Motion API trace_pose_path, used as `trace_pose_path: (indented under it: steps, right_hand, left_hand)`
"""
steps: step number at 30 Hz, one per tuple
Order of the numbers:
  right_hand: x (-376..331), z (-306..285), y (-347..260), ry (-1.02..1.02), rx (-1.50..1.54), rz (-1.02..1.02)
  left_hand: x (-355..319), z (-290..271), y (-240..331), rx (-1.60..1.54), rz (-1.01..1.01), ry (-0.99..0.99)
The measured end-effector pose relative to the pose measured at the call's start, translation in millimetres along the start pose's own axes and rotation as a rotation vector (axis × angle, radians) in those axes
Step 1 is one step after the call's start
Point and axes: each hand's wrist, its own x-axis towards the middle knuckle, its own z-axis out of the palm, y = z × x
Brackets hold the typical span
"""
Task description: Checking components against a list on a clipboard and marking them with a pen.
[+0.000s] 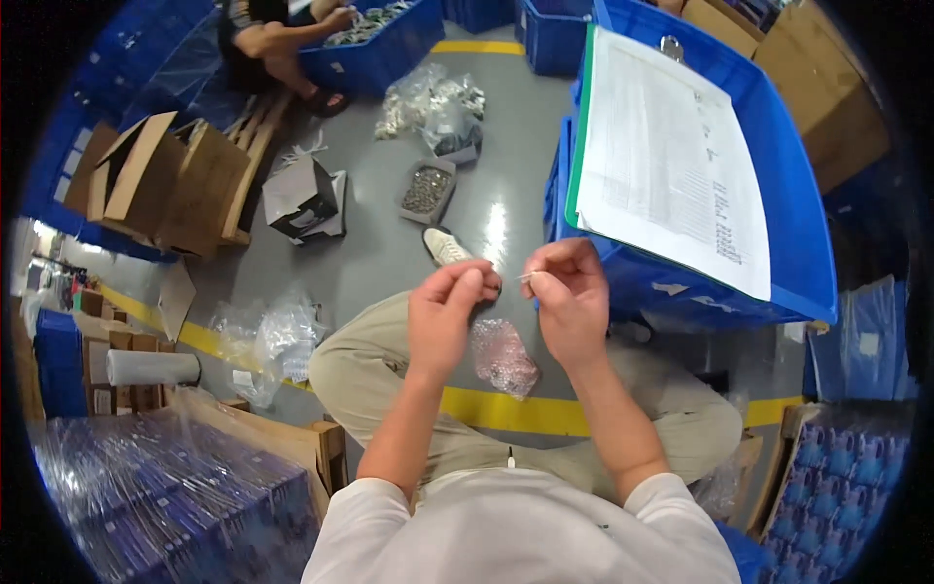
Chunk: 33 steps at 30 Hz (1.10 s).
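We see the right hand [572,300] pinching a thin, short whitish piece [526,277] between thumb and fingers, over the gray floor [379,263]. The left hand [441,316] is just left of it, thumb and fingertips pressed together; we can't tell if anything is between them. Nearer than both, we have a pinkish clear bubble-wrap pouch [504,358]; farther off, an open gray box of small metal parts [426,191]. Right: a big blue plastic bin [812,263] carrying a green-edged clipboard with white paper [671,165].
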Motion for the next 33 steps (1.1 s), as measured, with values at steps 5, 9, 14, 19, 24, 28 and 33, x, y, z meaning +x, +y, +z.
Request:
trace_pose_path:
  steps: [5, 9, 14, 19, 24, 28, 33]
  right_hand:
    - [-32, 19, -14, -0.067, 0.077, -0.115]
    - [-49, 34, -18, -0.008, 0.025, -0.207]
    - [-58, 39, -22, -0.019, 0.032, -0.260]
    - [-57, 32, -13, -0.061, -0.013, -0.368]
    - [-59, 23, -15, -0.057, -0.154, -0.366]
    - [-62, 1, -9, -0.055, -0.559, -0.219]
    - [-66, -13, 19, -0.112, -0.741, -0.101]
  left_hand:
    - [-46, 13, 37, -0.201, 0.092, -0.184]
    - [-67, 14, 37, -0.253, 0.131, -0.236]
    - [-74, 20, 43, -0.290, 0.134, -0.221]
    - [-69, 19, 41, -0.349, 0.102, -0.260]
    - [-65, 28, 40, -0.237, 0.116, -0.170]
    - [-62, 19, 23, 0.170, 0.112, -0.051]
    - [-54, -7, -17, 0.285, 0.076, -0.025]
